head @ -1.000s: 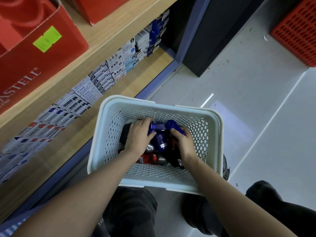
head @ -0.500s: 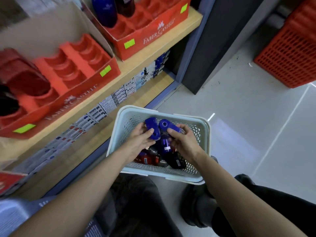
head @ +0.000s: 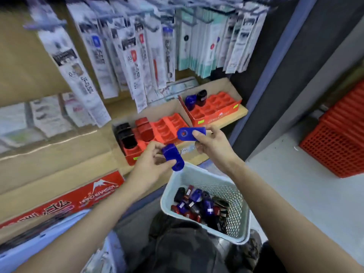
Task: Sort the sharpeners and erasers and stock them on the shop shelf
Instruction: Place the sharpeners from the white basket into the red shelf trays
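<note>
**Both hands full at the shelf**

My left hand gripped a blue sharpener, fingers and thumb curled round its body, the holed end tipped down toward the white basket. My right hand pinched a second blue sharpener between thumb and fingers, lying level, its hole turned left. The two sharpeners hung in the air in front of the shelf, near each other but apart. Below them the basket held a heap of sharpeners, blue, red and black. On the shelf stood two red trays. The nearer tray carried black sharpeners and red sharpeners at its left end. The farther tray carried one blue and one black at its back corner. Blurred packets hung above.
</note>
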`<state>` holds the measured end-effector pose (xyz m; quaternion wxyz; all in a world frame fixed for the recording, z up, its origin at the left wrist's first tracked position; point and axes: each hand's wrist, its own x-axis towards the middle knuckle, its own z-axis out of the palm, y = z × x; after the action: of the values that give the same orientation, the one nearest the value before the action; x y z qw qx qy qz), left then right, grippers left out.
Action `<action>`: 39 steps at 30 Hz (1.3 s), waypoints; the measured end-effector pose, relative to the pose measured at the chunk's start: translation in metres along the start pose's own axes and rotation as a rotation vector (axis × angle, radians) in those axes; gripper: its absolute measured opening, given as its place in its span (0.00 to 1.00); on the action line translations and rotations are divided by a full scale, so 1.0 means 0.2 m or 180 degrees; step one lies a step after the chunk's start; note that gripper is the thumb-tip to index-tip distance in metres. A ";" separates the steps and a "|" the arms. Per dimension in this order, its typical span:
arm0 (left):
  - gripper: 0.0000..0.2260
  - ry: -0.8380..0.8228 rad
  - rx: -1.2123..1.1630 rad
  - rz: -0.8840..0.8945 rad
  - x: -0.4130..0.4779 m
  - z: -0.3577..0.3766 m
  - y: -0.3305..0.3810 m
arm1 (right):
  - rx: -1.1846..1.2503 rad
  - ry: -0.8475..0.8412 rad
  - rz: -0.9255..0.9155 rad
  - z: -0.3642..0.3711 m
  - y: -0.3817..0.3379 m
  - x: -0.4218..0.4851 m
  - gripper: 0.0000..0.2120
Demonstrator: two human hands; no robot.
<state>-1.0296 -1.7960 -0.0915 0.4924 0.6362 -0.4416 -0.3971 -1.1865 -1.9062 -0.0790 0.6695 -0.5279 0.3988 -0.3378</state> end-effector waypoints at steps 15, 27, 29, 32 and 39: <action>0.15 0.1303 0.0274 0.0299 0.08 -0.24 0.11 | -0.3803 -0.0838 -0.1420 0.33 -0.17 0.54 0.19; 0.13 0.1331 0.0577 0.0319 0.19 -0.21 0.13 | -0.4112 -0.0897 -0.1450 0.24 -0.17 0.48 0.23; 0.12 0.1289 0.0791 0.0368 0.25 -0.18 0.15 | -0.3772 -0.0509 -0.1279 0.16 -0.15 0.43 0.23; 0.15 0.1080 0.1152 0.0449 0.32 -0.13 0.14 | -0.3929 -0.0325 -0.1181 0.05 -0.09 0.35 0.19; 0.16 0.1345 0.2393 0.0762 0.40 -0.08 0.08 | -0.4029 -0.0305 -0.1342 0.01 -0.01 0.29 0.17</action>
<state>-0.9944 -1.8702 -0.0775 0.3488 0.7826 -0.5155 -0.0105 -1.1584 -1.9574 -0.0872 0.1672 -0.8999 0.3781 -0.1385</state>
